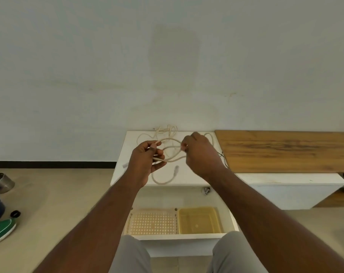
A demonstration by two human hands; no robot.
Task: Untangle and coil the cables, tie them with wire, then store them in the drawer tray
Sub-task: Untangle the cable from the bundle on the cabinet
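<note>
Head view: the left hand (147, 156) pinches a loop of the pale cable (170, 148) above the white bench (120, 174), and the right hand (198, 152) appears to grip the same cable at its fingertips. Below, the open drawer (179, 236) holds a yellow tray (198, 219).

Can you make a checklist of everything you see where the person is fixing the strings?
Surface: white cabinet top, cables on it.
Job's things: pale beige cable held in loops; yellow plastic tray in open white drawer, beside perforated peach tray.
Clutter: tangled beige cable pile by the wall.
Grippers: left hand and right hand each grip the cable.
Cables: thin black wire at cabinet's right edge.
Surroundings: wooden board, green shoe, metal bowl.
</note>
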